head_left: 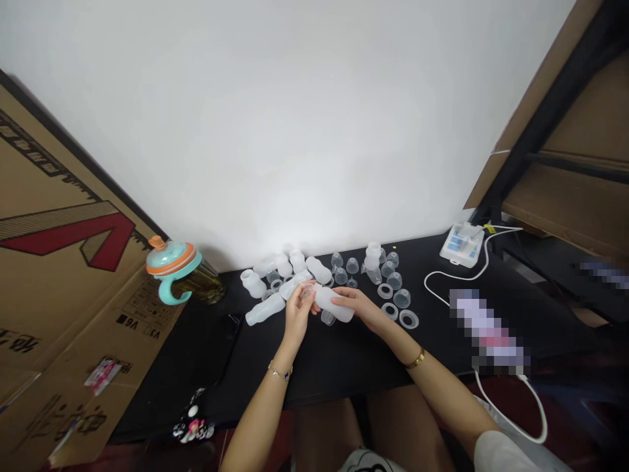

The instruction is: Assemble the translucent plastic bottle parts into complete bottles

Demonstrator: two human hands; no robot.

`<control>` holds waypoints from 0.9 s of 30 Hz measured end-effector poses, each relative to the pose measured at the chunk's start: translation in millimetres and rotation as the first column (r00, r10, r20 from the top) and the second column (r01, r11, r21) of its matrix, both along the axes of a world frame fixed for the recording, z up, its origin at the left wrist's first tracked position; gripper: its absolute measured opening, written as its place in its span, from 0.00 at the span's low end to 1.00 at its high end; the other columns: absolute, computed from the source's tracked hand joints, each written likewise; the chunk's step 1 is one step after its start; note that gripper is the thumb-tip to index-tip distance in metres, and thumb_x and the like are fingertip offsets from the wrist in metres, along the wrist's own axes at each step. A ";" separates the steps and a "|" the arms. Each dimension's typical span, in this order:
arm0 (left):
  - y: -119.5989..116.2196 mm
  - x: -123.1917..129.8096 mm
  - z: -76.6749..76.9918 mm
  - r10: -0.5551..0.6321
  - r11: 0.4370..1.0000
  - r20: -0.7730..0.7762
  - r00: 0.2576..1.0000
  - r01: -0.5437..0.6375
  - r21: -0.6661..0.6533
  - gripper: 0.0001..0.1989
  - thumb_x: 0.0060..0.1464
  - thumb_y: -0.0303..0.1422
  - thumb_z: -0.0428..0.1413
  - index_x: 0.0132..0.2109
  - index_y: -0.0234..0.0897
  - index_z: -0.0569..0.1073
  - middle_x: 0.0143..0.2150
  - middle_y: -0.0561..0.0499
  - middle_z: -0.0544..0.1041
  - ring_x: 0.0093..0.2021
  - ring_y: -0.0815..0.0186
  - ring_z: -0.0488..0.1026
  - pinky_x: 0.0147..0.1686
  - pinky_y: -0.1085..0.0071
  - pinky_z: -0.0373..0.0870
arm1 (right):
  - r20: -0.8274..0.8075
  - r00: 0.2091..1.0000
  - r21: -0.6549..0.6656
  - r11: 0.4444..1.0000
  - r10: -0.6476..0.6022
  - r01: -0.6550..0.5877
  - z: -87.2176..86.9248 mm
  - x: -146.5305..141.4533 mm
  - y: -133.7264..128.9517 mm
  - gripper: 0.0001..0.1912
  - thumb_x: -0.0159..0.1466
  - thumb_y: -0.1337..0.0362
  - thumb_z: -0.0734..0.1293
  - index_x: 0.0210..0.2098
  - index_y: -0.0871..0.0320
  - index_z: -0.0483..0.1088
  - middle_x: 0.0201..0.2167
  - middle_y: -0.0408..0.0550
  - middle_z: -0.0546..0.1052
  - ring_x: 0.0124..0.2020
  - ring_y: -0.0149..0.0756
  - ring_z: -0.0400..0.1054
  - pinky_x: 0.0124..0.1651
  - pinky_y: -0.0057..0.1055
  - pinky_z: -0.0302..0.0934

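A milky white baby bottle (330, 301) lies tilted between my hands, just above the black table. My right hand (358, 304) is closed around its body near the base. At its neck, my left hand (299, 311) pinches a small clear bottle part (307, 289), half hidden by the fingers; I cannot tell whether it is a nipple or a ring. More white bottles, such as a long bottle (266, 309) on its side, lie left of and behind my hands. To the right are clear dome caps (401, 299) and flat rings (409, 319). A clear cap (328, 318) sits under the held bottle.
A lidded jug (175, 269) with a turquoise handle stands at the left beside a large cardboard box (63, 262). A dark phone-like slab (216, 351) lies at the table's left. On the right are a white power strip (462, 245), its cable and a blurred-out object (489, 331).
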State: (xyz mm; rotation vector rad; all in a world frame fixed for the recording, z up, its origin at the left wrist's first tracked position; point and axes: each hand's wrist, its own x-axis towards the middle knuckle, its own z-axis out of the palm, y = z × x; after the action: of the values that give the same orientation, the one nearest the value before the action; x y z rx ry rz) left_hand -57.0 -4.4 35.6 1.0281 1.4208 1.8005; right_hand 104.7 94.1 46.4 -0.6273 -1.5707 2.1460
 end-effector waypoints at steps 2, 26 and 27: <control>0.1 0.0 0.5 0.000 1.000 -0.004 1.000 0.000 0.000 0.22 0.58 0.48 0.60 0.50 0.35 0.74 0.27 0.54 0.73 0.23 0.70 0.69 0.23 0.75 0.66 | -0.005 1.000 -0.002 1.000 0.012 -0.012 -0.4 0.0 0.4 0.27 0.55 0.48 0.77 0.48 0.59 0.79 0.40 0.49 0.81 0.37 0.37 0.72 0.38 0.29 0.60; -0.9 1.2 2.7 -0.008 1.000 -0.001 1.000 0.008 -0.005 0.23 0.57 0.48 0.61 0.50 0.35 0.74 0.27 0.54 0.73 0.23 0.70 0.69 0.23 0.75 0.66 | 0.021 0.999 -0.079 0.996 0.035 -0.033 -1.8 0.8 0.2 0.27 0.57 0.47 0.75 0.48 0.58 0.78 0.37 0.50 0.81 0.33 0.37 0.74 0.34 0.29 0.66; -0.7 1.1 2.4 -0.006 1.000 -0.001 1.000 0.006 -0.004 0.23 0.57 0.48 0.61 0.50 0.35 0.75 0.27 0.54 0.73 0.23 0.70 0.69 0.23 0.75 0.66 | 0.023 0.999 -0.074 0.997 0.036 -0.034 -2.5 0.6 0.4 0.27 0.57 0.47 0.75 0.49 0.58 0.78 0.37 0.50 0.81 0.33 0.36 0.74 0.33 0.29 0.65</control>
State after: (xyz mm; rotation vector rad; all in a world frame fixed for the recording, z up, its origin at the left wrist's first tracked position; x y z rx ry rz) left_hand -55.9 -5.1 38.0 1.0300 1.4198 1.7925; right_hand 105.3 94.5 44.0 -0.6565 -1.5317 2.2392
